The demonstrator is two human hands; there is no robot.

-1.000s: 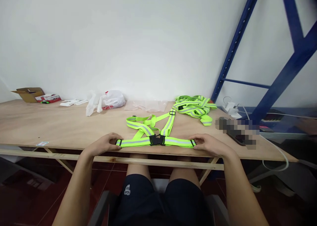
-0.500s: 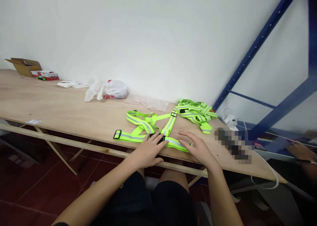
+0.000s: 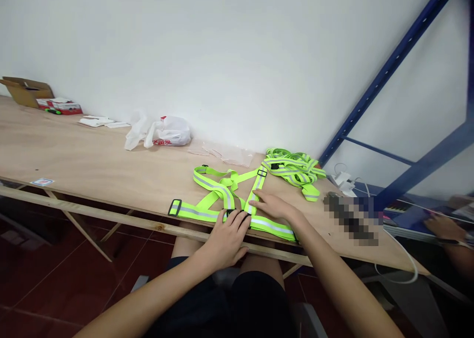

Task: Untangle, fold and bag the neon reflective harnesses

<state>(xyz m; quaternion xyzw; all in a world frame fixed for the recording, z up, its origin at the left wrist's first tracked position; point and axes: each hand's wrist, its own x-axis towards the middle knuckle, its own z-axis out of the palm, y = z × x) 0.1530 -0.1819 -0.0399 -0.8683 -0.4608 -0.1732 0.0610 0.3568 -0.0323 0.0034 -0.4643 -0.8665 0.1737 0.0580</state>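
Left hand [image 3: 227, 239]: curled over one buckle [image 3: 230, 212]; cannot tell whether clamped.
Right hand [image 3: 274, 205]: open, touching one strap [image 3: 259, 182].
Harness [image 3: 198, 212]: one, spread along table's [image 3: 129, 180] front edge.
Strap pile [image 3: 292, 167]: one, beyond harness, rightward.

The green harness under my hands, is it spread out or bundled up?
Spread out: the harness rests on the table, gaps showing between its straps, your left hand across its middle.

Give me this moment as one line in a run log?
left hand: over black buckle | right hand: at green strap | behind: strap pile, white bag
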